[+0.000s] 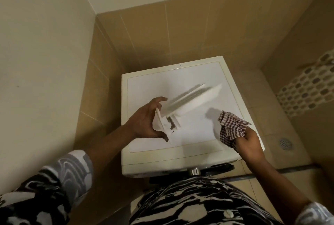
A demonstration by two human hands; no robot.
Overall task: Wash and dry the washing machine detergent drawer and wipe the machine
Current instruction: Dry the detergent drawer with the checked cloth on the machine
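The white detergent drawer [189,101] is held in the air above the top of the white washing machine [195,73], its long body blurred and pointing up to the right. My left hand [147,121] holds the drawer by its flat front panel, fingers over the top edge and thumb under the bottom. My right hand [248,142] grips a bunched red-and-white checked cloth [232,127] just right of the drawer, above the machine's front right corner. The cloth is apart from the drawer.
The machine stands in a corner of beige tiled walls [162,31], close to the left wall. A floor drain [285,143] and a patterned curtain [307,89] lie to the right. The machine's dial [194,171] and dark door rim show below its front edge.
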